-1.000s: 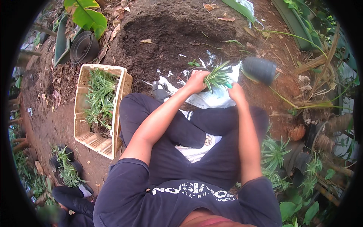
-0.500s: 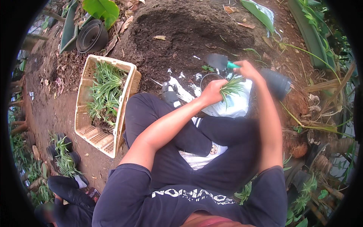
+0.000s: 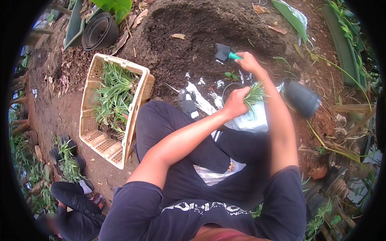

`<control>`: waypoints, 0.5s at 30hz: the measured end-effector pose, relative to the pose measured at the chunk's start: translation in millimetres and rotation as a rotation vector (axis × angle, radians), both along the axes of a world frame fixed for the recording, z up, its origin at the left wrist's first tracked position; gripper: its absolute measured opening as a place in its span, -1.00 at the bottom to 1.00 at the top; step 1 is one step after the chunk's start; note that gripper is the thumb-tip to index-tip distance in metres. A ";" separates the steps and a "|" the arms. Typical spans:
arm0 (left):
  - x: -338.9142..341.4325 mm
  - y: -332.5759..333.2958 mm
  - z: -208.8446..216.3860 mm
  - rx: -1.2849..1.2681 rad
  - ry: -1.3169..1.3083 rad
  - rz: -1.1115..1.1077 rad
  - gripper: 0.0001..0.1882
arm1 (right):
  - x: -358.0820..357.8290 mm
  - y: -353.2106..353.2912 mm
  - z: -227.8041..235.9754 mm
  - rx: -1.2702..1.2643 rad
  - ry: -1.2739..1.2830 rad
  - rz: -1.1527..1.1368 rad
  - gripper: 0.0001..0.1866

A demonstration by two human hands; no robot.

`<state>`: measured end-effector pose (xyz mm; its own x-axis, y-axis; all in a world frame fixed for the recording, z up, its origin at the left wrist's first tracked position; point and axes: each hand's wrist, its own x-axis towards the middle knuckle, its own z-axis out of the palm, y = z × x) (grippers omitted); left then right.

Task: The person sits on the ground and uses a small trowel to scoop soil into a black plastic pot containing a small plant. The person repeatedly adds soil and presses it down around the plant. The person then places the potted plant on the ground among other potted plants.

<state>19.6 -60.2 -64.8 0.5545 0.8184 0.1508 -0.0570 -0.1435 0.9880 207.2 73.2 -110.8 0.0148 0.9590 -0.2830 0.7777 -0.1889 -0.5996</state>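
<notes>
While your left hand point(image 3: 237, 101) is closed around a striped leafy plant point(image 3: 255, 96) by the right rim of a dark pot point(image 3: 230, 89), hiding part of it, your right hand point(image 3: 247, 62) grips a trowel point(image 3: 223, 52) by its green handle, blade near the soil point(image 3: 193, 36). On the ground point(image 3: 52, 116), a white sheet point(image 3: 251, 122) lies beside the pot. Similar plants point(image 3: 114, 92) crowd the far end of a pale crate point(image 3: 108, 148); black pots point(image 3: 302, 98) lie farther right.

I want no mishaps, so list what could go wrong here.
The trowel in the right hand might nick the left hand if swung toward it. The plant, its leaves poking out of the left fist, could bruise if gripped too tightly.
</notes>
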 end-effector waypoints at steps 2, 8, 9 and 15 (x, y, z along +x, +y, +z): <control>-0.2 -0.6 0.0 -0.001 -0.001 -0.007 -0.82 | 2.3 -3.9 6.0 -0.019 -0.014 0.030 -0.58; -2.5 0.0 3.3 0.021 0.027 0.026 -0.82 | 23.4 -31.5 46.9 -0.051 -0.073 0.041 -0.57; -2.3 0.1 5.8 0.019 0.018 0.023 -0.81 | 29.8 -36.9 48.9 -0.034 -0.058 -0.028 -0.57; -3.8 -0.2 5.7 0.008 0.052 0.023 -0.77 | 66.4 -27.6 49.9 -0.057 -0.045 -0.185 -0.59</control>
